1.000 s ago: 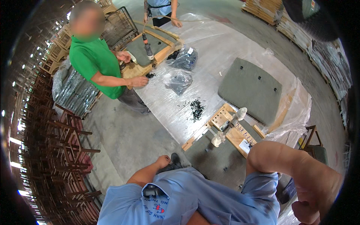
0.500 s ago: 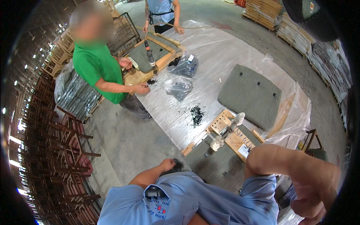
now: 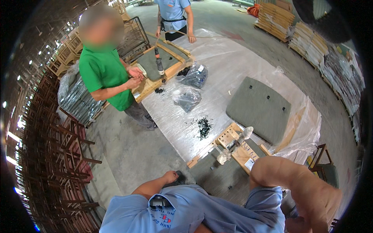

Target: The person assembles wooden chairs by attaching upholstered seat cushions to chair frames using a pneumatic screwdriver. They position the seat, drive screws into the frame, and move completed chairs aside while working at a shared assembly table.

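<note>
My left hand [image 3: 170,176] is closed at the lower middle, beside my shirt, around a dark grey piece [image 3: 180,176] that I cannot make out. Very large and close at the lower right is my right hand [image 3: 315,215], raised on a bent arm. Its fingers look curled, and the lower edge partly cuts them off. Before me lies a grey fabric-covered panel [image 3: 210,176] with small dark pieces on it. Over its far edge sits a wooden jig [image 3: 244,155] with a metal clamp [image 3: 233,146] whose ends are wrapped in white.
Another grey padded panel [image 3: 258,112] with three black fittings lies on the plastic-covered table [image 3: 171,132]. Near it are black screws [image 3: 204,127] and plastic bags [image 3: 194,75]. A co-worker in green [image 3: 103,72] stands by a hanging power screwdriver [image 3: 159,64]; another wears blue [image 3: 174,11]. Stacked chairs [image 3: 58,155] fill the left.
My right hand has dropped slightly and shifted left. The co-worker in green has drawn both hands together above the far jig. The whole view has tilted a little.
</note>
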The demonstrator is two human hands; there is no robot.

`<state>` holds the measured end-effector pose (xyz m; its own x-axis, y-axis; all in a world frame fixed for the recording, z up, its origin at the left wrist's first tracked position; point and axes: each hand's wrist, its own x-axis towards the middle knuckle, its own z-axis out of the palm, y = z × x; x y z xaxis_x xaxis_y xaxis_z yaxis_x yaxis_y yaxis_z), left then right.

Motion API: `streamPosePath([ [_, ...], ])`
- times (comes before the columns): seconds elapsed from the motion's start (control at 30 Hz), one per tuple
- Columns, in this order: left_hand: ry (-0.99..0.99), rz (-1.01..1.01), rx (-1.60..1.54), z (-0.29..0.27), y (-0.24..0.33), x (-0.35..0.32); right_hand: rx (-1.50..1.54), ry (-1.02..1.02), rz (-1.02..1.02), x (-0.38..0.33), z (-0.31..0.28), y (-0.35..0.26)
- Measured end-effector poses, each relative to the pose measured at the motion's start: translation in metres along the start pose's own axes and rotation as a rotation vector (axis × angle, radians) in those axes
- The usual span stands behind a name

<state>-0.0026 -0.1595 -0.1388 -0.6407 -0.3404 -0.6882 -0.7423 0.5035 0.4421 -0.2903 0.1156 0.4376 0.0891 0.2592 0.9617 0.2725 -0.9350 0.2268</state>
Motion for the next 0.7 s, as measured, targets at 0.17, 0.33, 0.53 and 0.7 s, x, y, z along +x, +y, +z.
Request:
streamPosePath([
  [0.17,-0.056,-0.022,-0.012,-0.004,0.005,-0.003,-0.021,-0.043,0.037,0.004,-0.009,0.011],
  [0.33,-0.028,-0.003,0.005,-0.003,0.009,-0.001,-0.005,-0.042,0.144,0.001,-0.009,-0.002],
  [0.53,-0.022,0.06,-0.007,-0.003,0.0,0.002,-0.043,0.024,0.208,0.005,-0.007,-0.008],
  [0.7,-0.029,0.017,-0.015,-0.004,-0.004,0.003,0.086,0.115,0.152,0.008,-0.001,0.002],
])
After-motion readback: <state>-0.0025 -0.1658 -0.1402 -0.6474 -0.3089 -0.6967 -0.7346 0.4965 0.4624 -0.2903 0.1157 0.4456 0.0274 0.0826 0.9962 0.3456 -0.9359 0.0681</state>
